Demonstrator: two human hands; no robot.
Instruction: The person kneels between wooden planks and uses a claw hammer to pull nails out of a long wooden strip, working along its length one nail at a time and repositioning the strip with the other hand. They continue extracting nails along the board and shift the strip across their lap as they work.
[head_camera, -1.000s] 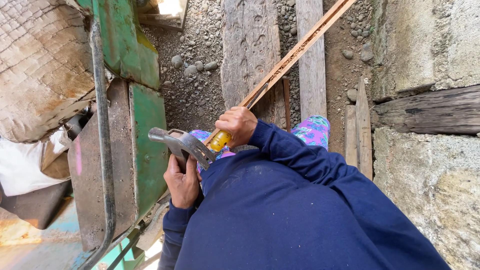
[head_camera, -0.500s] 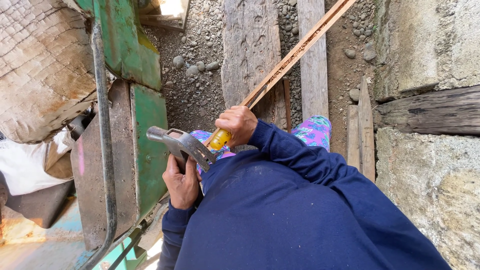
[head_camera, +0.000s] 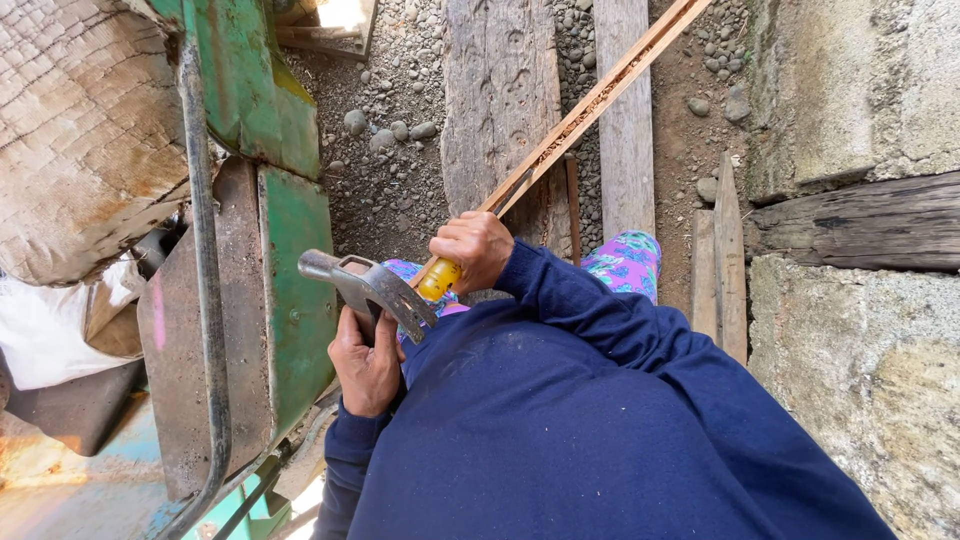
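Gripping the hammer (head_camera: 375, 290) in the left hand (head_camera: 368, 362), near the green machine (head_camera: 290, 300), with the right hand (head_camera: 475, 250) closed round the yellow handle (head_camera: 440, 280) against the long wooden strip (head_camera: 590, 105) running far right, best kept steady.

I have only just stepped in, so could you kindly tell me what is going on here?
A person in a dark blue sweater stands over gravel ground. The left hand grips a claw hammer by its handle, head pointing left. The right hand is wrapped around a yellow-handled tool set against a long thin wooden strip, which slants up to the right across weathered planks. Green metal machinery stands at the left.
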